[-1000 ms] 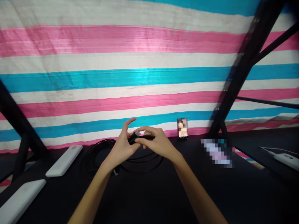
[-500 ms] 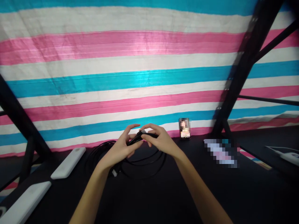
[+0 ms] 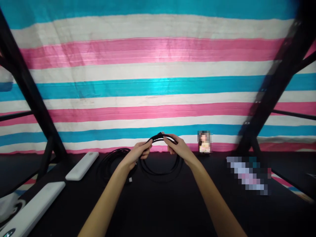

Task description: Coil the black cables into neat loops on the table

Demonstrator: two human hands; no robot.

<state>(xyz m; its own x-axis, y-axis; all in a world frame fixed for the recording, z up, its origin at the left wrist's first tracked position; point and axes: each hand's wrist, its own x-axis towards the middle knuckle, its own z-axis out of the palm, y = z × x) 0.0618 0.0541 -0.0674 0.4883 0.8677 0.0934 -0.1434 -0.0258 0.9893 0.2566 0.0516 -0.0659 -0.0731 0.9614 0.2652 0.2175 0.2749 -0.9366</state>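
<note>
Cable (image 3: 160, 173) loops were gripped near the top by the left hand (image 3: 142, 151) and right hand (image 3: 179, 148); coiling seemed the step, next needing turns kept together.

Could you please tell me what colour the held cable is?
The cable is black, clearest in the head view.

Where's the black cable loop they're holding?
In the head view, the cable loop is low centre, held near its top by the left hand and right hand, just right of the black coil on the table.
</note>
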